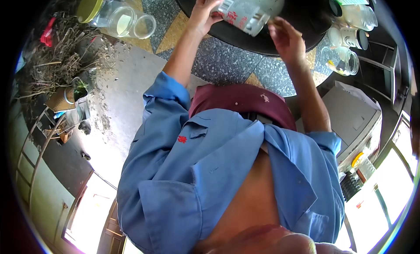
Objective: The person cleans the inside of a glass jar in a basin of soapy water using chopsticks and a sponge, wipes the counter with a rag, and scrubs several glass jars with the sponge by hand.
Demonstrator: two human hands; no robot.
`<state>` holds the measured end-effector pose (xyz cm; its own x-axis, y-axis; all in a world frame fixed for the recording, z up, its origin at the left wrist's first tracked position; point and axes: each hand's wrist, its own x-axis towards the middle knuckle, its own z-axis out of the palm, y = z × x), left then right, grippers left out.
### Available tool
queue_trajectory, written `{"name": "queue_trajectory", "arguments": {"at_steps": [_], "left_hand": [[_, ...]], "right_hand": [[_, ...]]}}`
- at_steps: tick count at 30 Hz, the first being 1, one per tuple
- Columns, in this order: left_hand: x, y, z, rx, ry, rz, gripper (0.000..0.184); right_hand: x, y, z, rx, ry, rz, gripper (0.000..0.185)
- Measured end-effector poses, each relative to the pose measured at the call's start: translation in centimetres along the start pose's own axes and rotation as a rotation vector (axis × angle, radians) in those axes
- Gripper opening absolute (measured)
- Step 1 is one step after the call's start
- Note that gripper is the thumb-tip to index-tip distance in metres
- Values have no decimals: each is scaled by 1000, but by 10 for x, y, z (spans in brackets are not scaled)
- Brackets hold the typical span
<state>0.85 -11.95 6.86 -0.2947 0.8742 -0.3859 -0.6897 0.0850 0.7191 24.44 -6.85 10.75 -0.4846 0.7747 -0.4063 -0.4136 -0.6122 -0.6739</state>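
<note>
Red-lettered jar (239, 17) is grasped by the left hand (204, 14), slanting lengthwise near-right toward the right hand (289, 40), whose grip cannot be determined.

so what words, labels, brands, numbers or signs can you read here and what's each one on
Nothing can be read for certain.
Clear plastic jar in the left hand: red characters, too blurred to read.
Blue shirt: a small red mark on the chest, perhaps a character, too small to read.
Black-lidded jar to the right of the right hand: dark print, too small to read.
</note>
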Motion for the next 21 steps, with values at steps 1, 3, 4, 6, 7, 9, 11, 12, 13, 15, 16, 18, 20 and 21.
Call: {"name": "queue_trajectory", "arguments": {"at_steps": [1,3,4,6,7,9,11,12,13,15,16,18,20,21], "left_hand": [[2,1,-11,4,-3,13,35],[7,7,-30,380,-331,186,50],[-2,22,-21,394,-365,78,47],[-5,34,-13,362,-348,3,43],[-6,37,-8,322,-335,-84,41],[-10,36,-2,308,-234,-104,34],[-8,36,-1,100,-185,-259,37],[-5,35,-1,60,-199,-261,35],[-2,36,1,59,-207,-260,35],[1,34,8,-39,-78,-211,35],[4,32,12,-67,-45,-195,39],[0,33,24,-197,-111,-173,37],[-7,38,40,-349,-95,-116,40],[-10,38,42,-376,-42,-59,43]], "right_hand": [[-3,2,-1,49,36,29,25],[-6,5,-8,162,-27,118,23],[-9,7,-3,160,5,116,22],[-12,5,8,132,-11,86,23],[-14,4,14,104,-11,56,23],[-20,-1,29,49,27,26,22],[-27,-10,42,-215,-27,-68,22],[-28,-14,42,-314,-68,-85,20],[-25,-21,42,-318,-66,-91,20],[-10,-41,39,-872,-267,-306,24],[-1,-50,37,-1087,-334,-409,26],[36,-69,27,-804,-303,-246,27],[69,-88,36,-373,-204,-49,26],[77,-100,55,-343,-169,-47,30]]}}
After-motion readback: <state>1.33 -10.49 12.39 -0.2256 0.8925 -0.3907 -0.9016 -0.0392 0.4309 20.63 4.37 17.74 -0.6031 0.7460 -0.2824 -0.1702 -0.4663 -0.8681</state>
